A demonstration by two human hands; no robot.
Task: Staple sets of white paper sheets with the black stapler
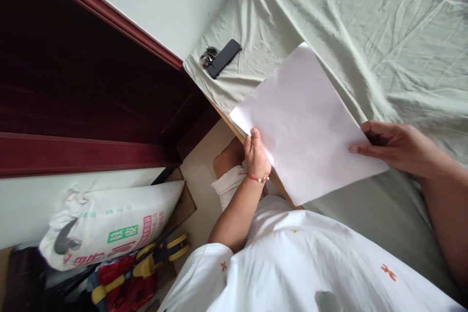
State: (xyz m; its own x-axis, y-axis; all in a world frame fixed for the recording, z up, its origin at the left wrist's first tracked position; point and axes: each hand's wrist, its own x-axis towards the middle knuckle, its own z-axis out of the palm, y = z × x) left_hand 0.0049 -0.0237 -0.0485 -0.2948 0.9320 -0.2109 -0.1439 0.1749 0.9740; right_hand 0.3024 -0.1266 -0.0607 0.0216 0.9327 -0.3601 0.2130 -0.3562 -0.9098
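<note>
A plain white sheet of paper (310,126) is held tilted above the edge of the bed. At its left edge my left hand (257,155) grips it, thumb up and the other fingers hidden beneath; a red beaded string circles that wrist. My right hand (398,148) pinches the opposite edge, with the thumb on top and the fingers partly behind the sheet. Whether there is one sheet or a thin stack, I cannot tell.
The bed has a wrinkled pale green sheet (409,48). A black phone (224,58) and a bunch of keys (209,56) lie at its corner. Dark red wooden furniture (73,68) stands left. Below are a white printed sack (117,219) and a yellow-and-red object (139,273).
</note>
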